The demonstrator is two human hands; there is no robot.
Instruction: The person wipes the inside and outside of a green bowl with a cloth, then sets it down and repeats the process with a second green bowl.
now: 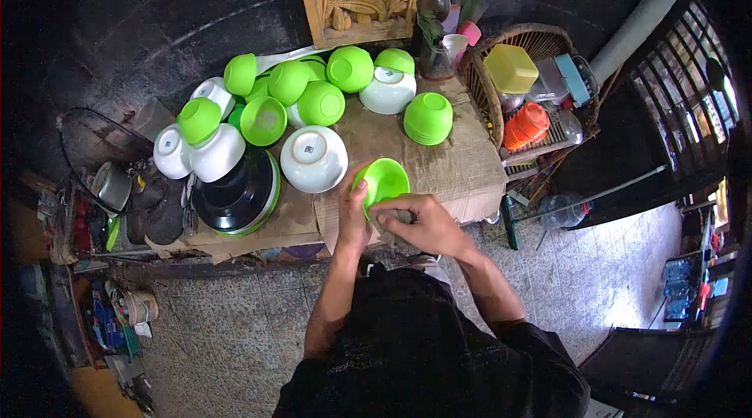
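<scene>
Near the desk's [458, 171] front edge, the left hand [354, 213] grips a green bowl [387, 177], probably light, stiff, best held by its rim; right hand [432, 227] fingers curled, hold unclear.

bowls [321, 104] on cardboard [471, 163], basket [540, 40] right

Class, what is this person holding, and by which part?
A green bowl, held by its left side in the left hand. The right hand is at the near rim; whether it grips cannot be told.

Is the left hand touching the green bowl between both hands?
Touching. The head view shows the left hand holding the green bowl, thumb against its rim.
</scene>
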